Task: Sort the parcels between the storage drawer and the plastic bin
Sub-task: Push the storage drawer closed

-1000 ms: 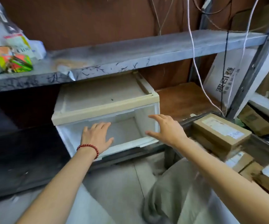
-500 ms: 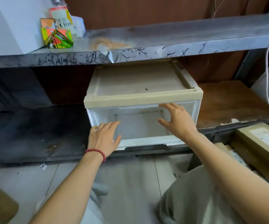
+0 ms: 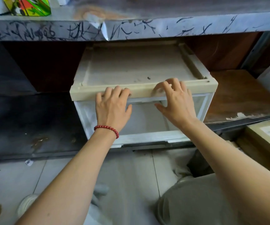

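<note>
The storage drawer [image 3: 147, 120], a white translucent box with a beige top frame, sits on the low shelf under a grey metal shelf, and its front is closed. My left hand [image 3: 113, 109], with a red bead bracelet on the wrist, has its fingers curled on the beige front rim and its thumb on the drawer front. To its right, my right hand [image 3: 177, 104] curls over the same rim, thumb below at the handle lip. A brown parcel [image 3: 267, 137] with a white label lies at the right edge in a dark bin [image 3: 200, 161].
The scribbled grey metal shelf [image 3: 147, 28] hangs low over the drawer, with a colourful packet [image 3: 28, 5] on it. Beside the drawer are a dark lower shelf board [image 3: 25, 120] on the left and a brown wooden board [image 3: 238, 95] on the right. Pale floor tiles [image 3: 131, 176] lie below, and my knee is at the lower right.
Both hands rose from the drawer's front panel to its top rim and curled onto it. The view moved closer and swung left, so most parcels left the frame.
</note>
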### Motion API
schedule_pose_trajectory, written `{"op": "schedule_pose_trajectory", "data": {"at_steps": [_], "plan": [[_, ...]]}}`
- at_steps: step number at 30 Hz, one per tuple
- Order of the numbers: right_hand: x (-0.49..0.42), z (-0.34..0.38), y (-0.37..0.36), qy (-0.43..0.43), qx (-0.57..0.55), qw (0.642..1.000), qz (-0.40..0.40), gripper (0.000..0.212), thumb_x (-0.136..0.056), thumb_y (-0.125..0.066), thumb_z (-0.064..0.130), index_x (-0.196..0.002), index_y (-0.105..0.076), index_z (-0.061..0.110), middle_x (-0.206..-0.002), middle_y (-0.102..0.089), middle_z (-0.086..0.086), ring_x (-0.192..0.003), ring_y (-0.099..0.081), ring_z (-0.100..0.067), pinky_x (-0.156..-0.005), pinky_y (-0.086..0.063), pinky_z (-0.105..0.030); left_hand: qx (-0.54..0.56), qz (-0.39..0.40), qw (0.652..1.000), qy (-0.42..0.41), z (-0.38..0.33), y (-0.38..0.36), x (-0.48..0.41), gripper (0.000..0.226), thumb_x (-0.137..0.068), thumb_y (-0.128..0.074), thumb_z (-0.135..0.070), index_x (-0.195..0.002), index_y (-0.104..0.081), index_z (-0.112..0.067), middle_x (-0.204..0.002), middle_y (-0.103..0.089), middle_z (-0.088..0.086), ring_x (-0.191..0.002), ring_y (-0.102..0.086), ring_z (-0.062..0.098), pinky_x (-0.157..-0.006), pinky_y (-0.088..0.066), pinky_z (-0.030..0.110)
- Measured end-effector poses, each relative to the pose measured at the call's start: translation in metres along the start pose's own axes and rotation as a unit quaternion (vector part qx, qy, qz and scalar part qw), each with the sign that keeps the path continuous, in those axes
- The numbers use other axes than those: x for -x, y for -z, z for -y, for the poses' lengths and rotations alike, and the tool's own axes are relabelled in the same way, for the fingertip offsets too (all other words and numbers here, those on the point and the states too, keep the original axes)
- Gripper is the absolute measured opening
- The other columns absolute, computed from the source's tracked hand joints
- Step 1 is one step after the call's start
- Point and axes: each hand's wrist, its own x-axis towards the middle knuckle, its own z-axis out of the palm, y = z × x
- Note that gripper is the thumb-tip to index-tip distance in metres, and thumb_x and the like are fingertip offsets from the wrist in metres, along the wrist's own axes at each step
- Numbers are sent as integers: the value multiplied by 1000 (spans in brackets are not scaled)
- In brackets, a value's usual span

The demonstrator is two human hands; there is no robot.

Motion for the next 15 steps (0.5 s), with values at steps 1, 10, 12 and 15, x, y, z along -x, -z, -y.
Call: {"op": "schedule_pose_trajectory", "data": {"at_steps": [1, 10, 12, 15], "plan": [[-2, 0, -2, 7, 6, 1000, -6, 43, -77, -77, 26, -114, -56, 21, -119, -51, -5, -104, -47, -25, -84, -40, -35, 1, -4, 1000, -3, 0, -2, -2, 26, -73, -73, -29, -96, -62, -24, -92, -60, -3, -87, -54, 25, -73, -36, 36], [-12, 2, -5, -11, 74, 996, -40, 28, -79, -76, 36, -101, -69, 20, -110, -53, -6, -99, -48, -27, -80, -38, -37, 13, -26, 999, 22, -3, -12, -5, 23, -68, -76, -18, -85, -61, -22, -89, -58, -3, -84, -54, 24, -66, -41, 35], [-10, 1, -6, -11, 90, 995, -51, 25, -77, -77, 37, -96, -73, 21, -107, -54, -6, -98, -49, -28, -78, -39, -38, 21, -24, 999, 22, -5, -12, -4, 21, -70, -75, -19, -86, -61, -21, -90, -58, -2, -84, -54, 25, -66, -41, 35], [-9, -1, -9, -3, 105, 993, -62, 21, -74, -79, 37, -88, -76, 22, -102, -56, -4, -94, -50, -27, -76, -40, -39, 31, -21, 999, 29, -7, -11, -3, 19, -73, -74, -24, -86, -62, -21, -90, -58, -2, -84, -53, 24, -66, -40, 34]]}}
